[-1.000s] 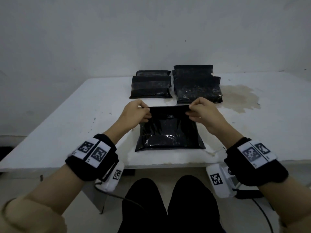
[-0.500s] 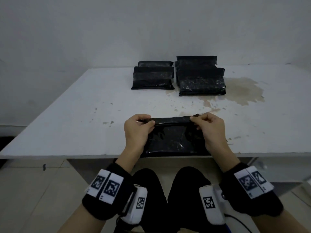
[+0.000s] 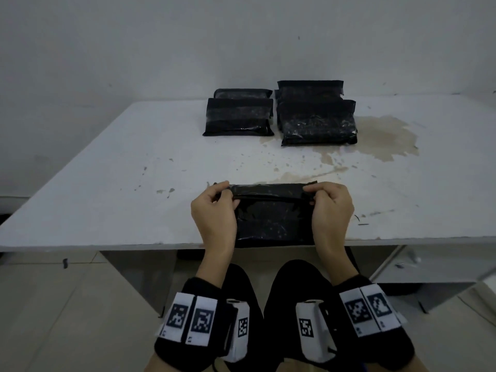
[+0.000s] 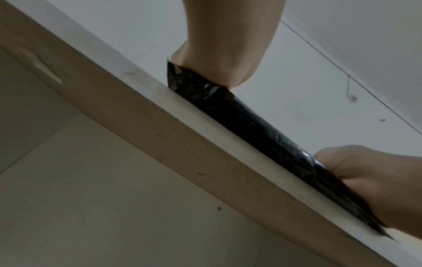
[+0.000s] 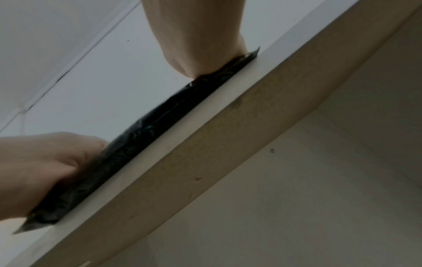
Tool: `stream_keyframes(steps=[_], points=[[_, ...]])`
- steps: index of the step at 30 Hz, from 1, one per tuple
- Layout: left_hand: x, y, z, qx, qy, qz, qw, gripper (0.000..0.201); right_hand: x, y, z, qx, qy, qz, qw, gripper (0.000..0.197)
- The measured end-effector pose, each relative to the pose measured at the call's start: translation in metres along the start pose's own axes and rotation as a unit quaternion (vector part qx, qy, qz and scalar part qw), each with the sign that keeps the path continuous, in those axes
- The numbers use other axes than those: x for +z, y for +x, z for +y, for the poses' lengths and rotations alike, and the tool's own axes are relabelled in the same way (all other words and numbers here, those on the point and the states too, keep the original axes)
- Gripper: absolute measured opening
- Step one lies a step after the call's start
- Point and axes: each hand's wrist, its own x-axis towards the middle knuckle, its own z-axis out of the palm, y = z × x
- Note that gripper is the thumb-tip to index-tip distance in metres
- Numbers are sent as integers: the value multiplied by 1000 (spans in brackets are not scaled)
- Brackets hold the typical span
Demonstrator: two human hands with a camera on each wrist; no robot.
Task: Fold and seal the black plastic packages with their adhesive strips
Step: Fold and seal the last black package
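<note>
black plastic package (image 3: 272, 218) lies at the table's (image 3: 107, 183) near edge. my left hand (image 3: 213, 213) and right hand (image 3: 331, 209) each pinch an end of its folded top flap (image 3: 268, 191).

Both hands (image 3: 271, 213) cover the side edges of the package (image 3: 273, 221). In both wrist views the worktop (image 4: 205, 130) hides all but its near edge, and the fingertips are out of sight. Whether the flap is stuck down cannot be told.
</note>
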Motion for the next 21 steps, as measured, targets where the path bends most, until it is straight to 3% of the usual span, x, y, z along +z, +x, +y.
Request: stream_keyframes(steps=[3,7,14,17,21], points=[[1,-2,0,12,24,19,999,12,0,0,1,1,20,7,1000,36],[-1,0,3,-22,-13,35,999,4,0,4,5,14,32,8,999,32],[-10,0,2,-59,-71,-4,996,20,-1,4,7,2,16,4,1000,23],[-12,-3,1,-45,-62,-6,997,20,-3,6,11,-6,16,4,1000,12],[-10,-6,-1,-13,-38,27,999,25,-2,10,15,36,54,0,998,18]])
